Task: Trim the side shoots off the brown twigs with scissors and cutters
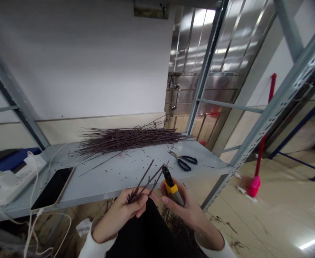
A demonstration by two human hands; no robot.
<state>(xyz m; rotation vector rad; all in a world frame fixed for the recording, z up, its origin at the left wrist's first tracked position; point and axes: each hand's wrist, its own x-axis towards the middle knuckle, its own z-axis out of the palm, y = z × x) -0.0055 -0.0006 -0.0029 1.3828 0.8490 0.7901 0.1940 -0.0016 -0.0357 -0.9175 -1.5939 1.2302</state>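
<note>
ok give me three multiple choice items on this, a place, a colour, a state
1. Where do the scissors lie?
A on the floor
B on the metal shelf
C in the left hand

2. What colours is the hand tool in the right hand?
A red and white
B all blue
C yellow and grey

3. What is the phone's screen like?
A dark
B lit
C under twigs

1 B, they rest on the metal shelf
2 C, its body shows both colours
3 A, no light shows on it
</note>
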